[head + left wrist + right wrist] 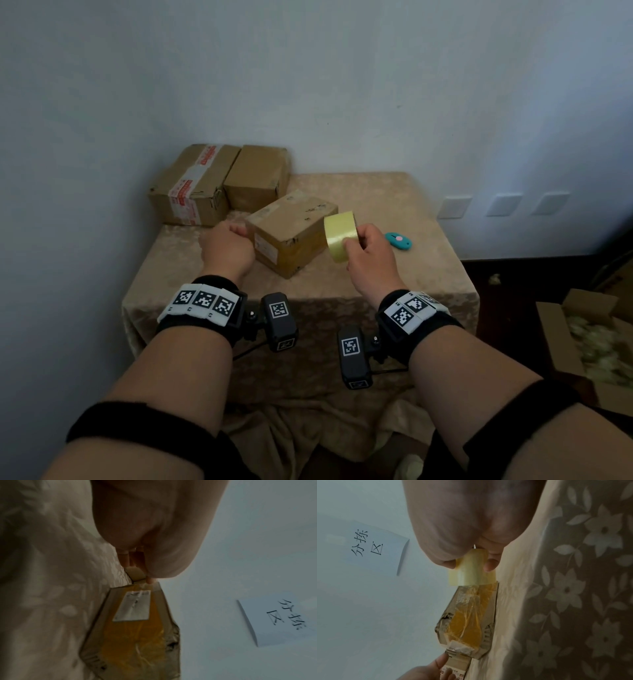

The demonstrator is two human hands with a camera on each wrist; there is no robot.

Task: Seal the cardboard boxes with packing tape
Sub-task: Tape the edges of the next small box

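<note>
A small cardboard box (291, 233) lies at an angle in the middle of the cloth-covered table (376, 274). Old orange tape and a white label cover its near side (133, 628). My left hand (245, 231) holds the box's left end, thumb and fingers curled at its corner (444, 665). Just off the box's right end, my right hand (356, 240) grips a roll of pale yellow packing tape (340, 234), pinched between thumb and fingers. In the right wrist view the roll (471, 573) hangs right in front of the box (467, 622).
Two more cardboard boxes (191, 185) (257, 178) stand at the table's back left against the wall; the left one bears red-printed tape. A teal box cutter (398, 240) lies right of my right hand. An open carton with filling (589, 346) sits on the floor at right.
</note>
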